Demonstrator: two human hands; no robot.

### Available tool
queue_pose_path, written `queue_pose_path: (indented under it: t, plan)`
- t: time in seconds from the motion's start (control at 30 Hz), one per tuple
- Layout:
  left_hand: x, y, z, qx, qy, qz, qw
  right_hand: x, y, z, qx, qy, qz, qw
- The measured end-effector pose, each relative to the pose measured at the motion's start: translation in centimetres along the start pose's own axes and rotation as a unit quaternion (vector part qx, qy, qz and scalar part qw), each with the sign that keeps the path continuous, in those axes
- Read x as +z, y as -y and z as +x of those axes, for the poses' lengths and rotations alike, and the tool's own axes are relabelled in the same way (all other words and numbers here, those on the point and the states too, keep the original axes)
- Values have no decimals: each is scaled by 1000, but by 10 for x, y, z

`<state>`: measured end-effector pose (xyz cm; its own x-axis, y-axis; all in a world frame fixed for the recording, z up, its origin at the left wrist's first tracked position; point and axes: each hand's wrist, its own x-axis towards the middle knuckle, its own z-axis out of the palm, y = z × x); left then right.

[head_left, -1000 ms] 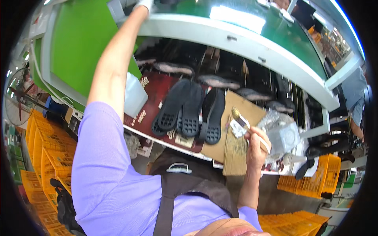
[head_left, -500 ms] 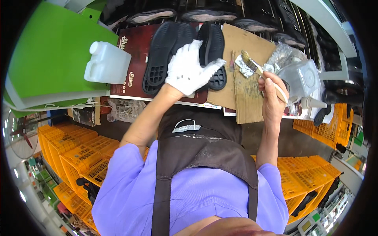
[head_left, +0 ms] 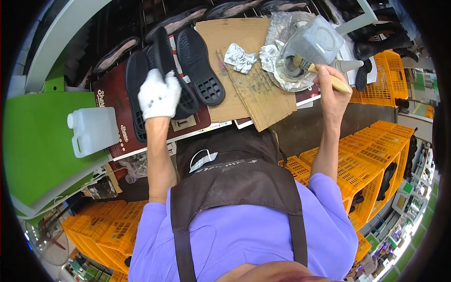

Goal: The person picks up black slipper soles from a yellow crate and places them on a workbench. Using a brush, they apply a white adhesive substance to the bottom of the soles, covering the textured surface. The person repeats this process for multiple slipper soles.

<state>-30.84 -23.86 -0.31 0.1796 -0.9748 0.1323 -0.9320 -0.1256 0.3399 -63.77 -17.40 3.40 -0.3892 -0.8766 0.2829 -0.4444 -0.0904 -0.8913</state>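
Note:
My left hand (head_left: 159, 95), in a white glove, is closed on a black shoe sole (head_left: 163, 54), which is tilted up over the other soles. Another black sole (head_left: 135, 84) lies to its left, and a separate sole (head_left: 201, 66) rests to its right, on the board's edge. My bare right hand (head_left: 331, 87) grips a paintbrush (head_left: 339, 85) by its pale wooden handle. The bristles dip into a plastic-lined bowl (head_left: 287, 85), next to a translucent square bottle (head_left: 319, 40) lying inverted over it. Fingers of the gloved hand are partly hidden.
Cardboard sheets (head_left: 235, 96) cover the table's middle, with crumpled foil (head_left: 240, 58) on them. A white jug (head_left: 95, 131) stands at left by a green surface (head_left: 40, 145). Shoes line the far rack. Orange crates (head_left: 371, 160) stand on both sides below.
My left hand has closed on a sole and raised it on edge. My right hand has brought the brush from above the cardboard to the bowl. The whole view has turned.

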Motion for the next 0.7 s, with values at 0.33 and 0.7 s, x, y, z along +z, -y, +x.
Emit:
queue_pose_path:
  t: [0.33, 0.7]
  plan:
    - [-39, 18, -21, -112, 21, -744, 658, 23, -48, 17, -65, 58, -273, 958]
    - [-3, -4, -39, -92, 339, -899, 261, 4, -40, -7, 54, -41, 11, 998]
